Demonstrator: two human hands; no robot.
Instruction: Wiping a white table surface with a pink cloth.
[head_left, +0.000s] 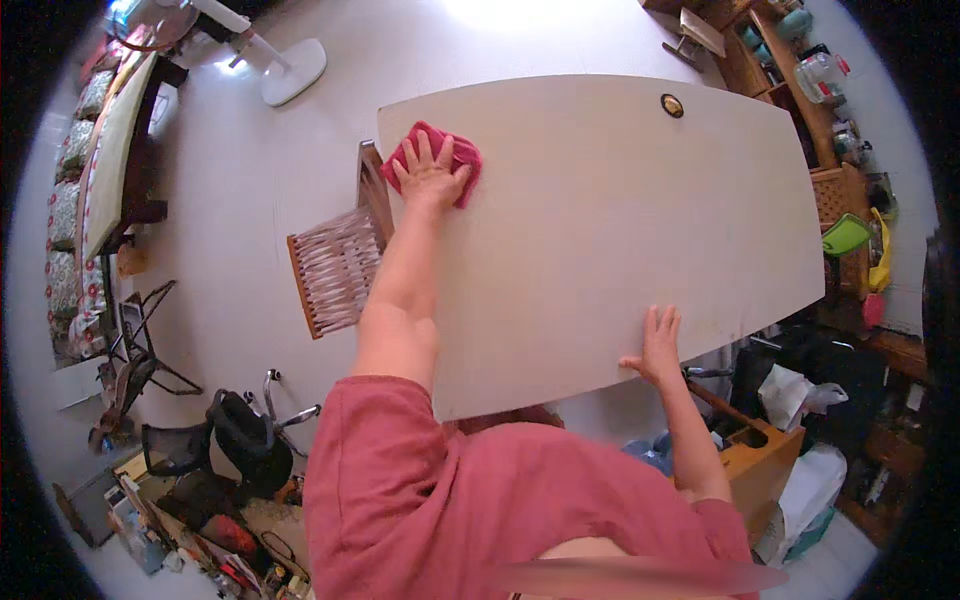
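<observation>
A folded red cloth (466, 155) lies near the far left corner of a large pale tabletop (585, 225). Spread over the cloth is my left hand (430, 176), pressing it flat with the fingers apart. My right hand (659, 352) rests on the near edge of the tabletop, right of the middle, its fingers pointing away from me and nothing in it. A small round dark-rimmed object with a gold-coloured centre (672, 106) sits near the far right part of the table.
A chair with a woven strap seat (337, 270) stands at the table's left side. Beyond it is a white fan base (294, 71). A cushioned wooden bench (112, 165) runs along the left. Wooden shelves with jars (795, 82) stand right; a wooden box (765, 465) is near my right arm.
</observation>
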